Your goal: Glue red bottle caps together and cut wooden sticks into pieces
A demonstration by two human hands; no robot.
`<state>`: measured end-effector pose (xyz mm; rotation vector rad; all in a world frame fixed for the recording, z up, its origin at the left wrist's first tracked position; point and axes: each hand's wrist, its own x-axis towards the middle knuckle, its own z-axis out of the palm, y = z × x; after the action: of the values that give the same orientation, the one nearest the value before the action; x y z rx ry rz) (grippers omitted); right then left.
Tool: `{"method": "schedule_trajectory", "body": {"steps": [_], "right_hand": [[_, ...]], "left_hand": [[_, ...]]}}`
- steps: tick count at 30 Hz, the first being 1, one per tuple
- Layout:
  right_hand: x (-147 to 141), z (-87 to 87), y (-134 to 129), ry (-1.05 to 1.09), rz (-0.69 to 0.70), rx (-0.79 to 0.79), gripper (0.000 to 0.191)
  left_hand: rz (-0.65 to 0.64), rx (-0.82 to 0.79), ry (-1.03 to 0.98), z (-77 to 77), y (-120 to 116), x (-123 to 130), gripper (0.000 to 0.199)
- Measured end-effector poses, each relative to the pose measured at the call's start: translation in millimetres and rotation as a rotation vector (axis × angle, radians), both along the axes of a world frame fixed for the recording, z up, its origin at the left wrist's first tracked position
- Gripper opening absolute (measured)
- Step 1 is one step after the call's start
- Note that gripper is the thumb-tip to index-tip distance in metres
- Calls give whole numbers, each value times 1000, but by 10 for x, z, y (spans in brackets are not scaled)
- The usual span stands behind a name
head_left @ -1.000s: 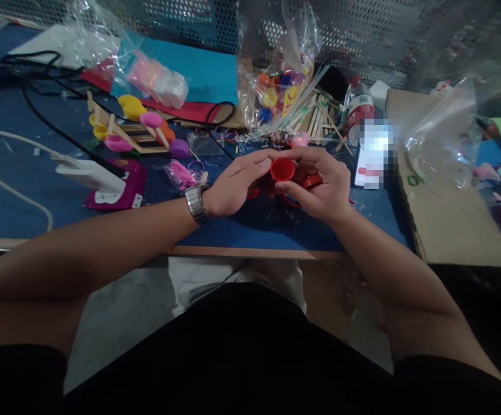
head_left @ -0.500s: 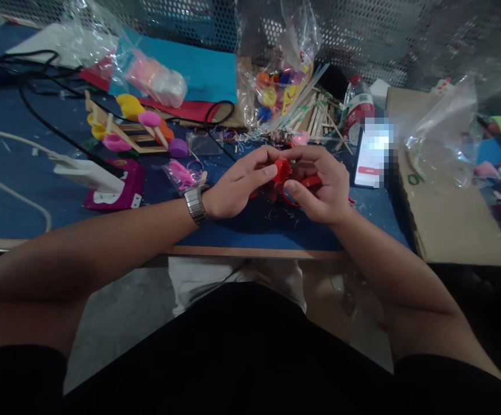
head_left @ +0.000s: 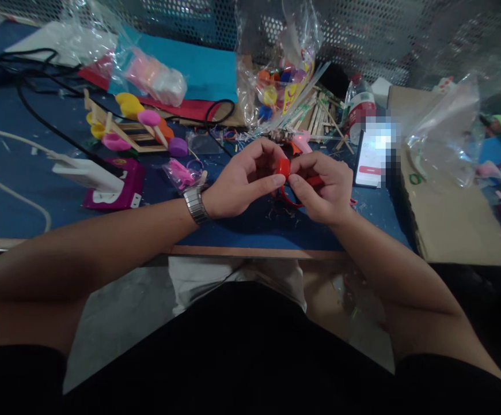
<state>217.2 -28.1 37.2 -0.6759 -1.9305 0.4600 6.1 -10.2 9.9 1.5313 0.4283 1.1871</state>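
Turned since half a second ago, the red cap [head_left: 283, 166] is now presented side-on in the head view, and the opening visible a second ago is hidden. It is held just above the blue surface [head_left: 233, 233], between the two hands, near the front edge. By the left hand [head_left: 242, 183] it is gripped between thumb and bent fingers; at its right edge it appears to be pinched by the closed thumb and forefinger of the right hand [head_left: 326, 189]. Beneath the right fingers a second red piece [head_left: 317, 181] is seen, but whether it is gripped cannot be told. Judged by its look, the cap is light, made of thin plastic, fairly stiff and a little slippery on its curved side. It is best taken by opposite sides of the wall, near the rim, with light fingertip pressure, since the wall may be dented or rolled by a hard squeeze.
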Motion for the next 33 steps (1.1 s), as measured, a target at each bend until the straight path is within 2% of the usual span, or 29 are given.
{"method": "schedule_trajectory", "body": {"steps": [5,9,20,33], "right_hand": [[15,2,4,-9,-8,29,16],[30,-3,26,-32,-28,58,17],[12,9,26,-55,-26,65,7],[-17,41,0,-60,-40,101,10]], "left_hand": [[52,94,59,-12,9,-22,50],[84,107,66,-29,13,-26,49],[74,100,65,-14,-20,-18,47],[83,140,74,-19,-17,-25,46]]}}
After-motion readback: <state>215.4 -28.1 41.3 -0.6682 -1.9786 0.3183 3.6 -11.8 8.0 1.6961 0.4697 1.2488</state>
